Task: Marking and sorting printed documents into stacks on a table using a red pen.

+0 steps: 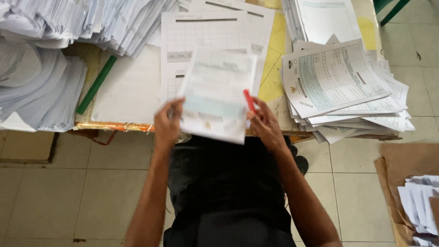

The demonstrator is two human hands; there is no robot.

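Note:
A blurred printed form sheet point(217, 93) is held up over the table's front edge. My left hand point(167, 124) grips its left edge. My right hand point(265, 126) is at its right edge and also holds a red pen point(248, 100) upright between the fingers. Beneath the sheet lie more white gridded forms point(201, 34) on the table.
A fanned stack of printed forms point(340, 87) sits at the right of the table point(114, 126). Big piles of paper point(41, 87) fill the left and back, with a green ruler point(96, 84) beside them. On the tiled floor at right, papers point(418, 201) rest on brown cardboard.

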